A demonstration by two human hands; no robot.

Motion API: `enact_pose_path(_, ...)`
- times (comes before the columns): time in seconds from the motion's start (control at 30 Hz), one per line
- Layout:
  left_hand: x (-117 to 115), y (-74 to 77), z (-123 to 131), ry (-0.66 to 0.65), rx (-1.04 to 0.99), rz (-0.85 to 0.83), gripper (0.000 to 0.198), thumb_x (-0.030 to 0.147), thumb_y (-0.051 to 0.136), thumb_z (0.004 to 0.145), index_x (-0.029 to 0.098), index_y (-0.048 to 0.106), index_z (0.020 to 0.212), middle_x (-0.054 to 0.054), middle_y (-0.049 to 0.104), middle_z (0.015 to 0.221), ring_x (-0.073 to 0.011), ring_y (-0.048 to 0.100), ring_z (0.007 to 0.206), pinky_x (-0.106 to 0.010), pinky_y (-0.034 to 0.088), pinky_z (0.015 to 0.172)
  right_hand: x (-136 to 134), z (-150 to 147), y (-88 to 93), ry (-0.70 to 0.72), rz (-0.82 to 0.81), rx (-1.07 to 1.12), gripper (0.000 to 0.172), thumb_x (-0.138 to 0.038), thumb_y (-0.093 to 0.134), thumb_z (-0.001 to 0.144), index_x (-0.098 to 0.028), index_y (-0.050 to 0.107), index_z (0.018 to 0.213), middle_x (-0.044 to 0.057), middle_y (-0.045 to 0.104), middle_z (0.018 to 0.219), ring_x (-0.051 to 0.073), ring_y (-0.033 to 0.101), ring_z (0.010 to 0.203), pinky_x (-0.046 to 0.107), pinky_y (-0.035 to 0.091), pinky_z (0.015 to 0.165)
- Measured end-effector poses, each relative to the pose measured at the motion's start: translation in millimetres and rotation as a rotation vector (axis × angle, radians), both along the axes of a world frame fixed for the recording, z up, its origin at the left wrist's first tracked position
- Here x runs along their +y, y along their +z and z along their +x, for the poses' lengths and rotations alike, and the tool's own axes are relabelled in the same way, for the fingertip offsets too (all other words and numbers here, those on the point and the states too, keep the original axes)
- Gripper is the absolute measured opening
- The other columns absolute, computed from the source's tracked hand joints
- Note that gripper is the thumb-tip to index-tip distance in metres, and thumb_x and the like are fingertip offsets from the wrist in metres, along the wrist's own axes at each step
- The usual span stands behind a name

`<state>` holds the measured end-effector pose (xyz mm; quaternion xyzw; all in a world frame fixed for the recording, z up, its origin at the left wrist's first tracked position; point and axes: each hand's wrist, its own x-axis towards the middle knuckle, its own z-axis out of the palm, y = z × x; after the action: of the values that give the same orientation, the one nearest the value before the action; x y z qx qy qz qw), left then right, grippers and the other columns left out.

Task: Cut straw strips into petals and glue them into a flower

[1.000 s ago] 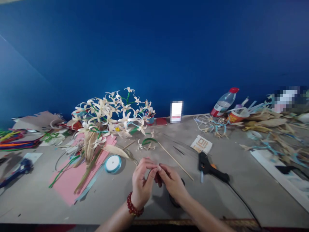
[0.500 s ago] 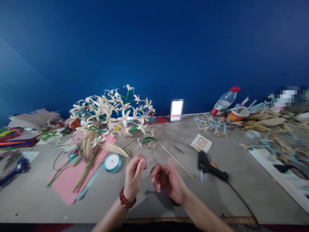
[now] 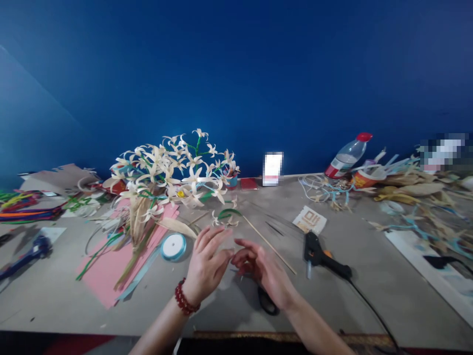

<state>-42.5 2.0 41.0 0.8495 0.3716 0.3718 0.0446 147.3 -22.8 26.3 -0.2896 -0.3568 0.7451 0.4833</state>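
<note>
Fingers spread on the left hand [image 3: 207, 264], curled on the right hand [image 3: 271, 278], any grip unclear; ribbon [image 3: 173, 246] left, glue gun [image 3: 327, 259] right.

Ribbon spool [image 3: 173, 246]: round, white-faced, pale blue around the edge, lying flat, left of the rest.
Flower sprig [image 3: 229, 213]: small whitish blossoms, curved green stem, lying by the stick's far end.
Stick [image 3: 277, 254]: thin, straight, tan, lying slantwise.
Looped handle [image 3: 262, 301]: black, lying nearest the viewer, partly hidden.
</note>
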Motion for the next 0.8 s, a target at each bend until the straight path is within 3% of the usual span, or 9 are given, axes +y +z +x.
enact_pose_path(0.07,-1.1,2.5,-0.3,0.000,0.117,0.065,0.017,0.013,0.056,0.087,0.023,0.069,0.087,-0.006,0.051,0.144,-0.0296,0.039,0.136,-0.058,0.026,0.112,-0.6,0.6,-1.9,-0.044,0.026,-0.175,0.041,-0.049,0.060,0.088,-0.024,0.062,0.120,0.005,0.065,0.093,0.020,0.061,0.089,0.033,0.049,0.080)
enact_pose_path(0.13,-1.7,3.5,0.9,-0.002,0.193,0.108,0.015,0.017,0.057,0.087,0.025,0.070,0.085,-0.002,0.047,0.148,-0.0297,0.032,0.141,-0.058,0.019,0.115,-0.1,1.1,-4.6,-0.118,0.098,-0.341,0.035,-0.043,0.063,0.086,-0.024,0.062,0.116,0.005,0.063,0.097,0.020,0.061,0.089,0.033,0.050,0.080)
enact_pose_path(0.23,-2.6,4.1,4.8,-0.038,0.280,0.158,0.013,0.020,0.059,0.087,0.027,0.069,0.082,0.004,0.053,0.143,-0.0290,0.028,0.143,-0.060,0.011,0.117,1.6,4.7,-4.1,-0.342,0.332,-0.560,0.033,-0.037,0.060,0.088,-0.025,0.056,0.119,0.008,0.061,0.111,0.021,0.059,0.095,0.036,0.050,0.084)
enact_pose_path(0.33,-4.2,5.9,9.4,-0.084,0.330,0.172,0.014,0.021,0.061,0.088,0.026,0.069,0.079,0.003,0.061,0.135,-0.0294,0.028,0.143,-0.064,0.006,0.115,2.4,11.7,8.6,-0.483,0.551,-0.753,0.035,-0.029,0.059,0.089,-0.027,0.052,0.123,0.010,0.055,0.125,0.025,0.055,0.109,0.040,0.046,0.093)
enact_pose_path(0.43,-6.0,7.6,14.0,-0.122,0.355,0.169,0.011,0.024,0.061,0.089,0.028,0.071,0.086,-0.001,0.069,0.123,-0.0288,0.030,0.142,-0.065,0.000,0.114,3.0,14.4,26.6,-0.431,0.703,-0.925,0.019,-0.026,0.060,0.087,-0.025,0.061,0.106,0.010,0.058,0.118,0.028,0.052,0.112,0.043,0.043,0.094)
enact_pose_path(0.53,-7.0,7.7,19.5,-0.163,0.378,0.199,0.018,0.028,0.061,0.089,0.031,0.069,0.104,-0.001,0.070,0.121,-0.0271,0.029,0.143,-0.062,-0.009,0.114,5.6,7.3,36.4,-0.377,0.799,-0.996,0.009,-0.027,0.063,0.085,-0.024,0.061,0.094,0.008,0.064,0.099,0.027,0.057,0.099,0.045,0.040,0.095)
enact_pose_path(0.6,-7.3,6.9,23.5,-0.174,0.401,0.204,0.022,0.030,0.060,0.089,0.033,0.068,0.110,0.000,0.067,0.126,-0.0277,0.027,0.144,-0.059,-0.013,0.114,8.0,-0.2,37.3,-0.414,0.813,-1.033,0.005,-0.027,0.063,0.085,-0.025,0.059,0.087,0.005,0.064,0.084,0.025,0.057,0.087,0.047,0.035,0.099)
enact_pose_path(0.7,-7.9,4.7,28.6,-0.161,0.431,0.169,0.021,0.030,0.061,0.088,0.031,0.069,0.108,-0.002,0.067,0.124,-0.0283,0.028,0.143,-0.056,-0.012,0.116,10.9,-7.1,35.8,-0.445,0.821,-1.090,0.011,-0.023,0.059,0.087,-0.024,0.056,0.076,0.001,0.058,0.069,0.021,0.054,0.073,0.047,0.032,0.100)
enact_pose_path(0.8,-9.1,3.6,30.1,-0.159,0.405,0.134,0.016,0.027,0.061,0.088,0.029,0.070,0.101,-0.002,0.071,0.116,-0.0273,0.032,0.142,-0.058,-0.011,0.116,12.5,-1.4,33.9,-0.421,0.812,-1.019,0.016,-0.020,0.054,0.089,-0.024,0.053,0.073,0.001,0.055,0.069,0.021,0.053,0.073,0.040,0.037,0.093)
